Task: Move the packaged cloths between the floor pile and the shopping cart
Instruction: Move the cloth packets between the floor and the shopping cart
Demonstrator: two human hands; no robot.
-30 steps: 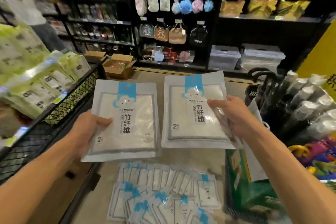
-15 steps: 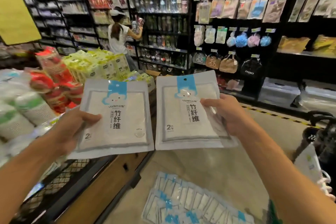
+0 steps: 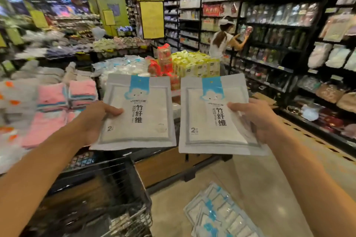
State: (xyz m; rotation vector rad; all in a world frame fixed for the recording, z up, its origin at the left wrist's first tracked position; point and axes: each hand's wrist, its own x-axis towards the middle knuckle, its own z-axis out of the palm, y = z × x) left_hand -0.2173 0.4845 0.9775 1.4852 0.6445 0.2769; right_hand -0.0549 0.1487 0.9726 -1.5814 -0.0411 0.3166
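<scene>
Shopping cart (image 3: 115, 198) sits low-left w/ its dark wire basket right under the left forearm, prob. parked there so packs lifted off the floor can drop straight in. What's inside is too blurred to tell.

Floor pile (image 3: 217, 213) of packaged cloths lies fanned flat on the tan floor, lower centre-right, just beside the cart & below the right forearm. Flat, overlapping layout likely keeps each pack easy to peel off one at a time.

Two packs are up in the air, side by side, well above both cart & pile, labels facing the camera. Left pack (image 3: 138, 113) and right pack (image 3: 215, 115) are near each other, edges apart, tipped back a bit. Held flat by their outer edges, prob. so the printed faces stay readable and the soft pouches don't fold.

Left hand (image 3: 94, 119) grips the left pack at its left edge: thumb on the front face, fingers hidden behind. Arm reaches forward from lower-left, over the cart.

Right hand (image 3: 256, 115) grips the right pack at its right edge, thumb across the front, fingers behind; looks like a 2nd pack's clear edge may sit underneath, can't be sure. Arm comes in from lower-right.

Judgement: mid-carry, floor to cart; next needs a lowering to the left.
</scene>
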